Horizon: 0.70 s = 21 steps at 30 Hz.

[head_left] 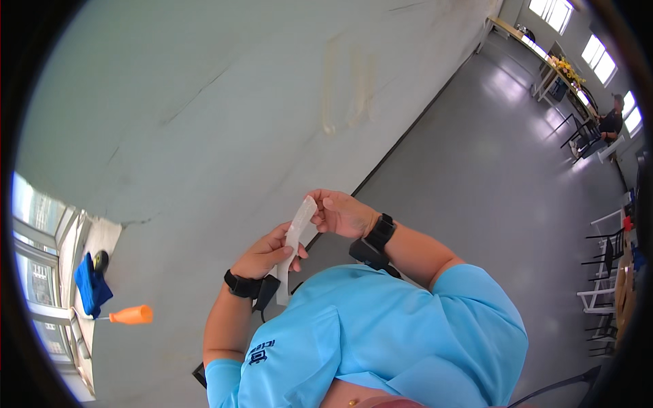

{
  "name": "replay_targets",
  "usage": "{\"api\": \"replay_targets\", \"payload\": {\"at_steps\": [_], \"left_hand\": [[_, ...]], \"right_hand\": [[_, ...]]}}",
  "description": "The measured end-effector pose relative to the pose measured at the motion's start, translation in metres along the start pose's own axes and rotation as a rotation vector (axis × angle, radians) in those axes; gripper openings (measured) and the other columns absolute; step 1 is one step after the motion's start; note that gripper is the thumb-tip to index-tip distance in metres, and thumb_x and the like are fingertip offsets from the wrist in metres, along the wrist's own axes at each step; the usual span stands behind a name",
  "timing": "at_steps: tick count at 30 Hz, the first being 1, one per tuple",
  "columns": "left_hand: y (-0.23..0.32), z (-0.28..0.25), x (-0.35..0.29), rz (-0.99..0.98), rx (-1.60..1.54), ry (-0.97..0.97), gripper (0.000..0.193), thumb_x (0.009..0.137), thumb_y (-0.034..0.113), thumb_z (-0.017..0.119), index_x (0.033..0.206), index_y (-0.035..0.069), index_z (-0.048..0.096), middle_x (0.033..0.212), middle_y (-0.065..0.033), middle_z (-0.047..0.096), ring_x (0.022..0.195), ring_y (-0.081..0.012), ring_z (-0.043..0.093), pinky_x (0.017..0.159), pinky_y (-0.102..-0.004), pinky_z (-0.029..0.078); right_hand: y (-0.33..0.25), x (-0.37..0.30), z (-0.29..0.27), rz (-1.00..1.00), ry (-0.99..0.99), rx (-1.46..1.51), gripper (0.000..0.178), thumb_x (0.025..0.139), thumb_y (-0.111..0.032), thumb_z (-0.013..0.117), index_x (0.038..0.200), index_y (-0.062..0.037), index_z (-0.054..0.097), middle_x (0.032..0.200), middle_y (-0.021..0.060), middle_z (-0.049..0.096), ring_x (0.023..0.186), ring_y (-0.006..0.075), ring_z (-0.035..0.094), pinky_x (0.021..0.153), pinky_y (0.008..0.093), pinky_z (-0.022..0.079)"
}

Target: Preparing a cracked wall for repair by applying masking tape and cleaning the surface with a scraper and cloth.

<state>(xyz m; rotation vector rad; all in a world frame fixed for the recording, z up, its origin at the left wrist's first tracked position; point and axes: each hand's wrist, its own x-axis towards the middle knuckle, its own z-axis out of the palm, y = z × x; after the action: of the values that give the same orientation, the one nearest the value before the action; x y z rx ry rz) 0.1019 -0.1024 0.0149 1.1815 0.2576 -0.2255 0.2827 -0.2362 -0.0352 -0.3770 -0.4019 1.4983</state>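
A pale, whitish strip that looks like tape (293, 238) is stretched between my two hands in front of my chest. My left hand (264, 257) pinches it around the middle, with the thumb laid across its face. The lower end hangs free below that hand, beside the black band on my left wrist. At the top end, the fingertips of my right hand (343, 215) are closed on the strip's edge. A dark band also circles my right wrist.
Close ahead stands a pale wall (224, 109) with cracks and yellowish marks. A blue cloth (92, 285) and an orange-handled tool (132, 314) are by the window ledge at left. Across the grey floor (469, 156), tables, chairs and a seated person (610, 124) line the right side.
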Motion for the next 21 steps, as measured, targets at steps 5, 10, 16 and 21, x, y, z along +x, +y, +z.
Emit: {"api": "replay_targets", "payload": {"at_steps": [5, 10, 16, 21], "left_hand": [[0.015, -0.015, 0.041, -0.118, 0.232, -0.116, 0.05, 0.087, 0.009, 0.042, 0.134, 0.002, 0.025, 0.093, -0.0085, 0.056, 0.067, -0.0125, 0.053, 0.069, -0.0257, 0.044], [0.015, -0.022, 0.065, -0.093, 0.23, -0.034, 0.051, 0.088, 0.013, 0.045, 0.134, 0.003, 0.024, 0.086, -0.0067, 0.058, 0.064, -0.0105, 0.052, 0.064, -0.0233, 0.044], [0.012, -0.03, 0.077, 0.004, 0.057, 0.212, 0.053, 0.086, 0.02, 0.05, 0.13, 0.001, 0.028, 0.071, -0.0024, 0.054, 0.055, -0.0098, 0.05, 0.055, -0.0199, 0.04], [-0.009, -0.045, 0.067, -0.041, 0.154, 0.253, 0.059, 0.079, 0.015, 0.058, 0.13, 0.004, 0.03, 0.074, 0.0011, 0.046, 0.062, -0.0082, 0.048, 0.059, -0.0199, 0.04]], "right_hand": [[-0.027, 0.003, -0.021, 0.018, 0.276, -0.399, 0.013, 0.086, -0.018, 0.058, 0.086, -0.0058, 0.053, 0.073, -0.0008, 0.054, 0.061, 0.0068, 0.05, 0.056, 0.0191, 0.043], [-0.041, 0.005, -0.053, 0.036, 0.386, -0.205, 0.012, 0.085, -0.017, 0.058, 0.08, -0.008, 0.052, 0.069, 0.0003, 0.054, 0.059, 0.0088, 0.052, 0.053, 0.0204, 0.043], [-0.056, 0.003, -0.088, -0.073, 0.315, 0.122, 0.016, 0.088, -0.024, 0.05, 0.087, -0.0087, 0.054, 0.086, 0.0033, 0.059, 0.075, 0.0138, 0.055, 0.066, 0.0265, 0.044], [-0.088, 0.006, -0.08, -0.355, 0.478, 0.233, 0.022, 0.089, -0.027, 0.046, 0.094, -0.0073, 0.054, 0.102, 0.0058, 0.058, 0.1, 0.0181, 0.052, 0.083, 0.0326, 0.041]]}}
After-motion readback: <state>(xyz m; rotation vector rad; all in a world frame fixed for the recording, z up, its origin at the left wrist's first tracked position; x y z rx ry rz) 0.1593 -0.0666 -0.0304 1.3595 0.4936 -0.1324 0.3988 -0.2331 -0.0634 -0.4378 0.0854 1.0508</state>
